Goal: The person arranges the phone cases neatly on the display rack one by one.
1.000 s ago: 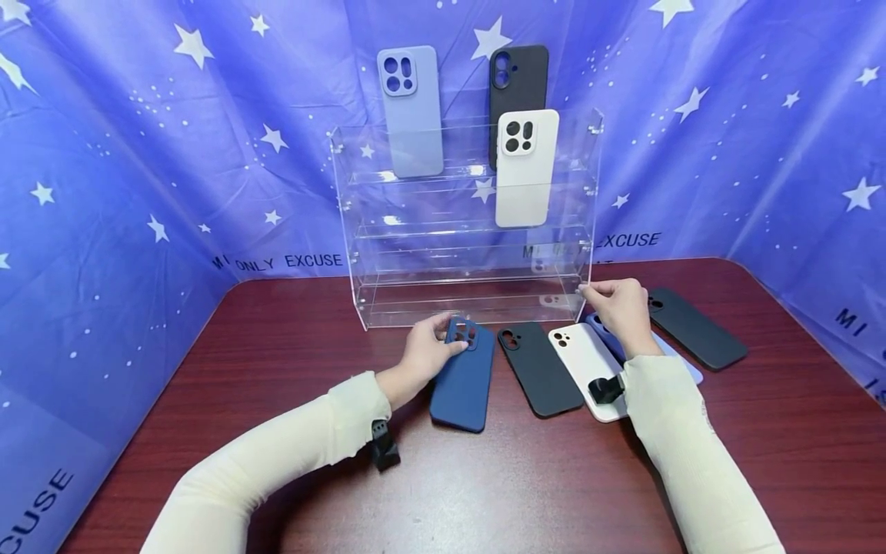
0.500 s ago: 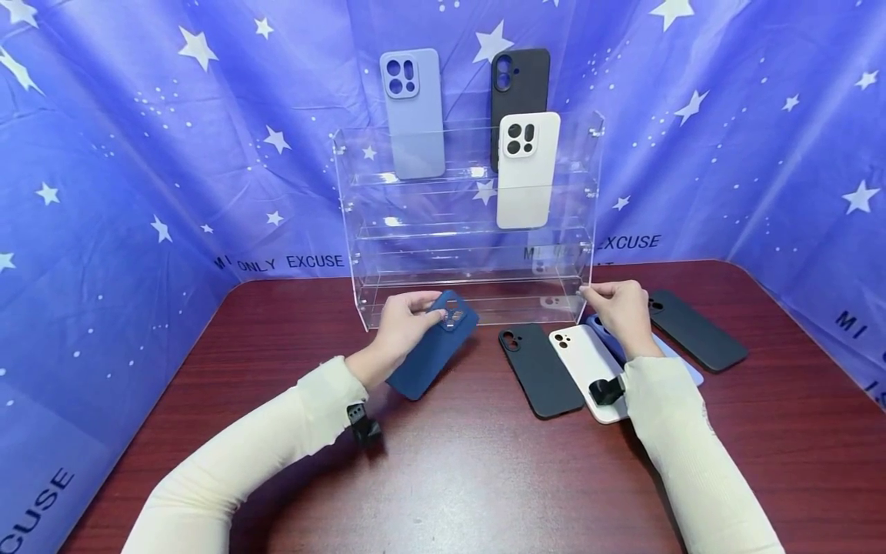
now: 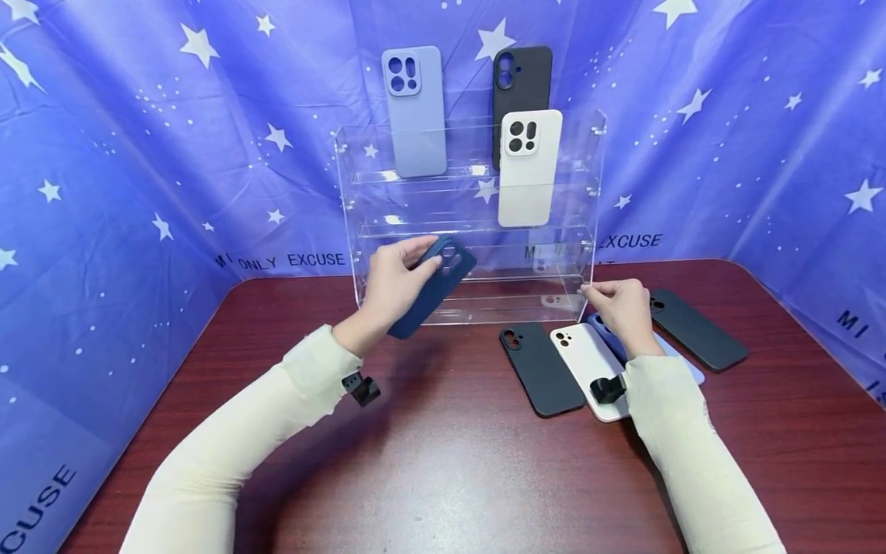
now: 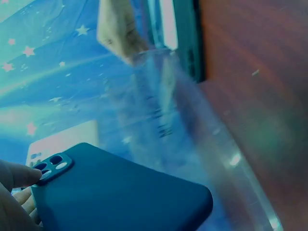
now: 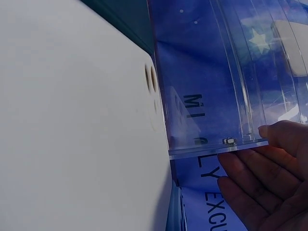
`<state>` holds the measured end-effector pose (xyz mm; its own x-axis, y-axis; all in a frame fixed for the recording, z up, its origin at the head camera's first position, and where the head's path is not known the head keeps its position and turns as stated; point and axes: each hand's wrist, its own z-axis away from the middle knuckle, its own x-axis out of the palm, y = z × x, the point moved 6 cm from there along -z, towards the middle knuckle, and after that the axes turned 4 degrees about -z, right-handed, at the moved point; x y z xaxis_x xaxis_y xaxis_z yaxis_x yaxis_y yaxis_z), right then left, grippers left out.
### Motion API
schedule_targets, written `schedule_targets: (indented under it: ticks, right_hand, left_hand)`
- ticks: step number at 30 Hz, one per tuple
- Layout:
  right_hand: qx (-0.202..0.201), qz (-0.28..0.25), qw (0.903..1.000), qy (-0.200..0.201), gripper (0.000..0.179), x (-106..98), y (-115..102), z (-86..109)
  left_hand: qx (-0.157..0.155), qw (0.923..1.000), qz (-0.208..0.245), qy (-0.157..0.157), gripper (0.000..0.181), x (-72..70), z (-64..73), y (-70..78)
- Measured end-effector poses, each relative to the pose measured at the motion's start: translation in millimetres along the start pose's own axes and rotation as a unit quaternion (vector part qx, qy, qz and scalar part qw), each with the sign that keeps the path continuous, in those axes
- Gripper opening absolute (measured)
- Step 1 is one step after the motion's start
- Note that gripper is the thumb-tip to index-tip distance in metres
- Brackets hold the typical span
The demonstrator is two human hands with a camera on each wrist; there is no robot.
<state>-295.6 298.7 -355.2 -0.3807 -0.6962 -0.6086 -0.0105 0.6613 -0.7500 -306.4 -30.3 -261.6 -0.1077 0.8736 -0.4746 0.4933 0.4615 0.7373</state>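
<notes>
My left hand (image 3: 394, 285) pinches a dark blue phone case (image 3: 438, 288) near its camera cutouts, thumb on the face. The case is tilted, held above the table in front of the clear acrylic rack (image 3: 429, 208). In the left wrist view that case (image 4: 120, 192) fills the lower part. My right hand (image 3: 623, 308) pinches the rack's lower right side panel between thumb and fingers; the right wrist view shows the thumb on the panel edge (image 5: 216, 150). On the rack stand a light blue case (image 3: 419, 123), a black case (image 3: 533, 81) and, one tier lower, a white case (image 3: 529, 173).
On the table (image 3: 429, 462) to the right lie a black case (image 3: 543, 373), a white case (image 3: 584, 358), a blue case (image 3: 681, 359) partly under my right hand, and another black case (image 3: 702, 331). A starry blue curtain (image 3: 124, 138) surrounds the table.
My left hand has lifted the dark blue phone case off the table, tilted it, and raised it leftward and up toward the rack. The right hand stays on the rack's side panel.
</notes>
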Motion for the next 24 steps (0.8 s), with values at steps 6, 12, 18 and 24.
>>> schedule_targets:
  ticks: [6, 12, 18, 24]
  right_hand:
    - [-0.003, 0.003, 1.0, 0.005, 0.034, 0.3, 1.6, -0.8]
    - [-0.006, 0.003, 0.9999, 0.007, 0.033, 0.1, 1.5, -0.8]
    - [-0.015, 0.003, 0.9998, 0.012, 0.03, -0.9, 0.4, -0.2]
    - [-0.012, 0.006, 0.9999, 0.009, 0.031, -0.4, 0.6, -0.6]
  left_hand:
    - [0.041, 0.9977, 0.028, 0.045, 0.029, -17.2, -22.1, 24.5]
    - [0.039, 0.9883, 0.118, 0.089, 0.028, -31.6, -48.6, 41.4]
    - [0.019, 0.9679, 0.207, 0.141, 0.031, -44.9, -74.2, 54.5]
    - [0.007, 0.9443, 0.272, 0.185, 0.033, -55.1, -92.9, 63.4]
